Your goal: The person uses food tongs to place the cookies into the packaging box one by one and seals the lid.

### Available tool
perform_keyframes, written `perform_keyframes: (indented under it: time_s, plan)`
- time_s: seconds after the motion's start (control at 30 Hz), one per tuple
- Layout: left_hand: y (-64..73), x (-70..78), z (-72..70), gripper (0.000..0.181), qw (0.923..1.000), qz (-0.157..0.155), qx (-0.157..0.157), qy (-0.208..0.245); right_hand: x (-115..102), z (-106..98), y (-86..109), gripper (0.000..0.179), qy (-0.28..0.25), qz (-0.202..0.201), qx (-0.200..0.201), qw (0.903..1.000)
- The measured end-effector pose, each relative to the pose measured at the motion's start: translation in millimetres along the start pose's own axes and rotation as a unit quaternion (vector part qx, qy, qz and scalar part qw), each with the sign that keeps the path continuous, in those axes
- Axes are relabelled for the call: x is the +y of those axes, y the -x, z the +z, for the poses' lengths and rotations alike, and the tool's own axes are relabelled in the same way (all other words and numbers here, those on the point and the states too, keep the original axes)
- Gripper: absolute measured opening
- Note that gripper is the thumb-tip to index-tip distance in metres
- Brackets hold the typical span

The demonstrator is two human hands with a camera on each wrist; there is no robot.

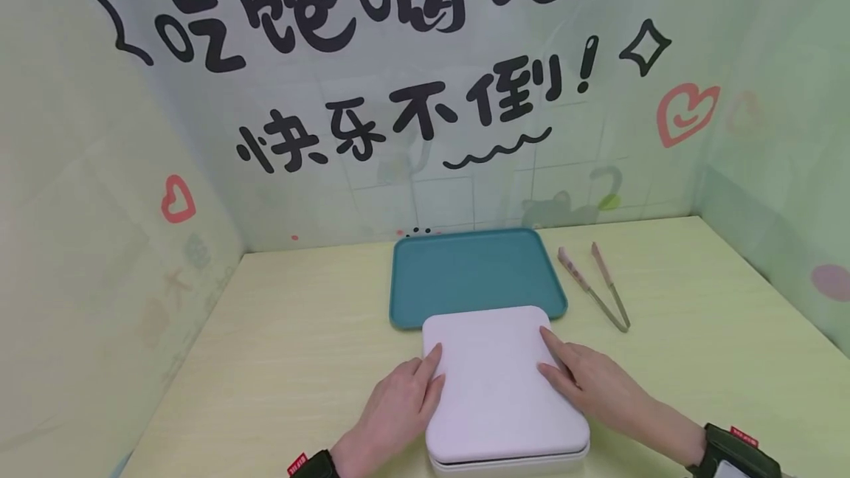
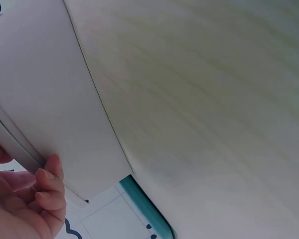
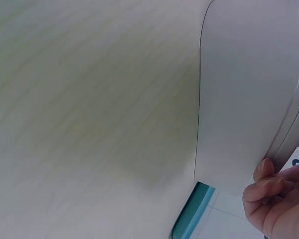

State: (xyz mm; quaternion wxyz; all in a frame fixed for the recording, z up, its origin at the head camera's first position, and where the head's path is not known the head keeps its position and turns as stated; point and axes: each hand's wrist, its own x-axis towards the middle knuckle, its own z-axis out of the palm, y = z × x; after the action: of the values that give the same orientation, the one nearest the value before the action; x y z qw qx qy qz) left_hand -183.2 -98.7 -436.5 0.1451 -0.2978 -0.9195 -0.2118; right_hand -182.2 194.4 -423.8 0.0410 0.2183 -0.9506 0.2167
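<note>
A white rectangular box (image 1: 514, 468) with a flat white lid (image 1: 498, 382) stands at the front of the table. My left hand (image 1: 398, 400) grips the lid's left edge, thumb and index finger on top. Its other fingers curl at the lid's rim, as the left wrist view shows beside the box wall (image 2: 45, 64). On the opposite side my right hand (image 1: 600, 382) holds the right edge in the same way; the right wrist view shows curled fingers (image 3: 264, 172) at the rim. The lid sits on the box, and what is inside is hidden.
Behind the box lies a teal tray (image 1: 474, 271), its near edge partly covered by the box. Metal tongs (image 1: 614, 305) with pinkish handles lie right of the tray. A printed curtain (image 1: 425, 198) borders the pale wooden table (image 1: 299, 330) at the back and sides.
</note>
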Motion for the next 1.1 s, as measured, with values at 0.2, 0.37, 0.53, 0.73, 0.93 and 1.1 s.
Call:
perform_keyframes:
  time_s: [0.2,0.37,0.53,0.73,0.93,1.1]
  plan:
    - [-0.1,0.9,0.2,0.040,0.9999,-0.004,-0.005,-0.011,-0.3,2.9,3.5,0.057,-0.003,-0.006,0.009,0.9999]
    - [0.3,2.0,-0.7,0.040,0.9998,-0.010,-0.013,-0.016,-0.4,6.8,8.9,0.051,0.004,-0.028,0.033,0.9991]
    - [1.1,2.8,-1.4,0.039,0.9995,-0.018,-0.020,-0.018,-0.8,7.7,12.2,0.049,0.012,-0.044,0.045,0.9979]
    - [2.3,3.8,-0.5,0.039,0.9995,-0.015,-0.012,-0.024,-1.3,9.0,13.3,0.048,0.028,-0.053,0.066,0.9960]
    - [3.5,4.7,0.4,0.038,0.9995,-0.007,0.000,-0.031,-2.1,9.1,14.5,0.048,0.037,-0.054,0.076,0.9950]
    - [2.7,5.3,-0.8,0.039,0.9996,-0.009,0.005,-0.028,-3.7,6.4,14.2,0.048,0.031,-0.044,0.064,0.9965]
